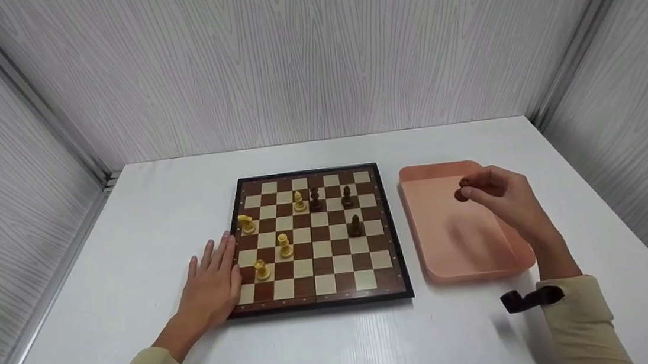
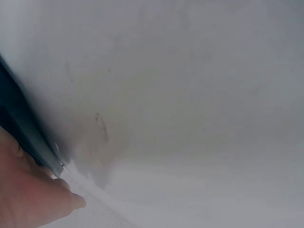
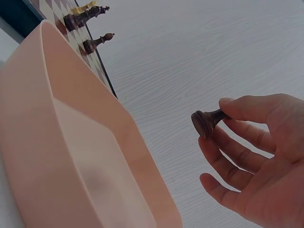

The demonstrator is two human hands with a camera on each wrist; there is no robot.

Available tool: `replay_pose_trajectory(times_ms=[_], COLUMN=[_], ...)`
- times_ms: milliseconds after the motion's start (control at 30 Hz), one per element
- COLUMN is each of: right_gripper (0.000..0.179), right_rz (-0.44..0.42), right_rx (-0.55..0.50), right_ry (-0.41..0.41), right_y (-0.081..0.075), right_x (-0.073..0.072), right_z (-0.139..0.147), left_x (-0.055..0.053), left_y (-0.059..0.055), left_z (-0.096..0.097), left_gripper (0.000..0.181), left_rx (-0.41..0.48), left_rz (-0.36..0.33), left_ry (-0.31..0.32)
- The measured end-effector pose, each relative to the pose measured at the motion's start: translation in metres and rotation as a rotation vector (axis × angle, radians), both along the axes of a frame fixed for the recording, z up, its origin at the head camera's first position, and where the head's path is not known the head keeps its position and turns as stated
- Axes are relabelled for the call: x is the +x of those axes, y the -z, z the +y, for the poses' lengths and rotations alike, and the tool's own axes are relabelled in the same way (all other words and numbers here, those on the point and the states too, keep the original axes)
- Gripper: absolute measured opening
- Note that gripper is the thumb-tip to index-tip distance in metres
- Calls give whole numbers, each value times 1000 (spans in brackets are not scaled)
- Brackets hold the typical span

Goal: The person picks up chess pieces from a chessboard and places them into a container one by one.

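My right hand [image 1: 507, 203] pinches a dark brown chess piece [image 3: 204, 123] between thumb and fingers, above the pink tray [image 1: 433, 231]. In the right wrist view the piece's round base faces out, while its top is hidden by my fingers. Along the left edge of the chessboard [image 1: 361, 261], my left hand [image 1: 209, 288] lies with straight fingers, touching the frame. Near its fingertips stands a cream knight [image 1: 247, 225]. A cream rook [image 1: 285, 246] and another cream piece [image 1: 262, 270] are further in. The left wrist view shows mostly blurred white surface.
Toward the board's back stand a cream piece [image 1: 299, 201] and a tall dark piece [image 1: 315, 200] side by side. Two more dark pieces, one behind [image 1: 347, 196] and one nearer [image 1: 355, 226], stand right of them. Pale walls [image 1: 312, 58] enclose the white table [image 1: 363, 344].
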State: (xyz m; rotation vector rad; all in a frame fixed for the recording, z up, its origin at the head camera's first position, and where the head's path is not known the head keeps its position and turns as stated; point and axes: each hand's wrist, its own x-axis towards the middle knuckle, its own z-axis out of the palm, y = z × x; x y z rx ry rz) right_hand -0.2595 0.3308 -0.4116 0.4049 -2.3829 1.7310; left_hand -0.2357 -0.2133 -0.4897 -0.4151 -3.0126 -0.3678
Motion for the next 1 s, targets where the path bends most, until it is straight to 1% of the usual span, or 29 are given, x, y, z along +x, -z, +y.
replay_pose_trajectory(times_ms=[100,267,367,500,767,1000], right_gripper=[31,33,34,34,35,37], right_rz=[-10,-39,-31,-15,-29,-10], right_rx=[2,-1,43,111,135,111], right_ry=[6,4,37,86,72,42], right_y=[2,8,11,13,12,11], right_x=[-1,-5,-5,-3,-2,-2], right_z=[3,6,8,11,5,-10], left_x=[-1,-1,0,-1,-1,1], left_y=[1,2,3,3,2,2], left_z=[1,0,-1,0,0,1], left_gripper=[61,61,61,61,61,60], left_rx=[3,8,5,-3,-8,1], left_rz=[3,-14,-17,4,16,3], left_ry=[-3,-21,-21,-8,-1,-16])
